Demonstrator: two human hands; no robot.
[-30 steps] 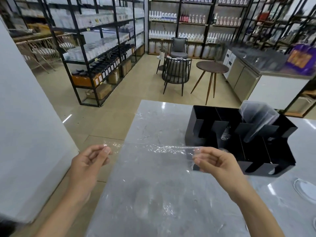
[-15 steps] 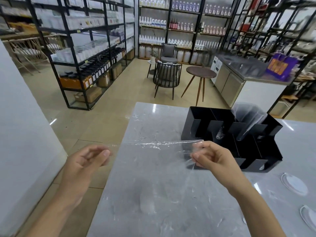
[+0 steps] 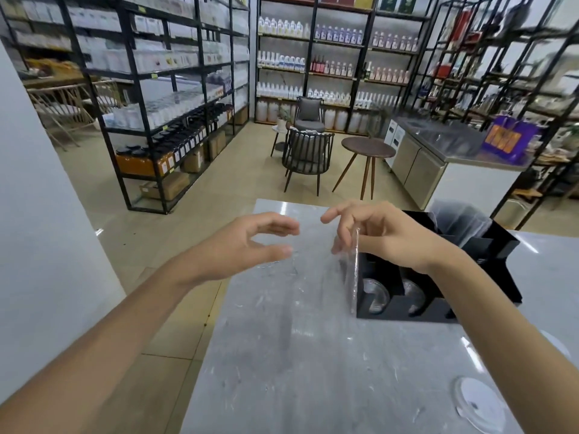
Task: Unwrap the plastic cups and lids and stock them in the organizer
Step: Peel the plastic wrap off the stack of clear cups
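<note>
A clear plastic wrap (image 3: pixel 355 277) hangs from my right hand (image 3: pixel 388 236), which pinches its top edge in front of the black organizer (image 3: pixel 501 245). The film spreads left, low over the grey marble table (image 3: pixel 313 380). My left hand (image 3: pixel 247 245) hovers at the film's crinkled left edge, thumb and fingers apart, with nothing gripped between them. A stack of clear cups (image 3: pixel 460 220) leans in a back compartment of the organizer. Round clear lids (image 3: pixel 374 296) stand in its front slots.
A loose lid (image 3: pixel 479 405) lies on the table near the right front corner. The table's left edge drops to a tiled floor, with a white wall at far left. Shelving racks, chairs, a small round table and a steel counter stand beyond.
My hands have come together from wide apart. The left hand has opened off the film. The right hand has lifted its edge, so the film now hangs bunched instead of stretched flat.
</note>
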